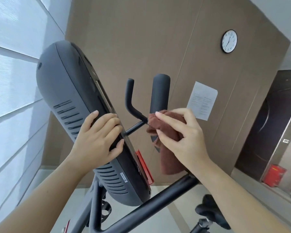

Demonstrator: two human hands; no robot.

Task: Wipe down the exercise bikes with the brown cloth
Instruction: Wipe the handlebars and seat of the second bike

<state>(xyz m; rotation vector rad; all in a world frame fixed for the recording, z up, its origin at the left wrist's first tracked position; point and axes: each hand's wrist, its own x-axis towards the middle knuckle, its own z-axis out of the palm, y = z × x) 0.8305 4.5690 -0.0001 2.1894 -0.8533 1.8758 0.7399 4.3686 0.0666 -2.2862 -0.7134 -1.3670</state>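
The exercise bike's dark grey console (65,91) fills the left middle of the head view, tilted, with vent slots on its back. My left hand (99,137) grips the console's edge. Two black handlebar grips rise to its right: a thin bent one (129,98) and a thick padded one (160,91). My right hand (183,133) holds the brown cloth (168,132) bunched around the base of the thick grip, where the bars meet. A tail of the cloth hangs down below my hand. A black frame tube (158,200) runs diagonally underneath.
A brown panelled wall stands close behind the bike, with a round clock (228,41) and a white paper notice (202,100). Window blinds (10,98) cover the left side. A black saddle (210,211) sits lower right. A red box (274,177) stands by a dark doorway.
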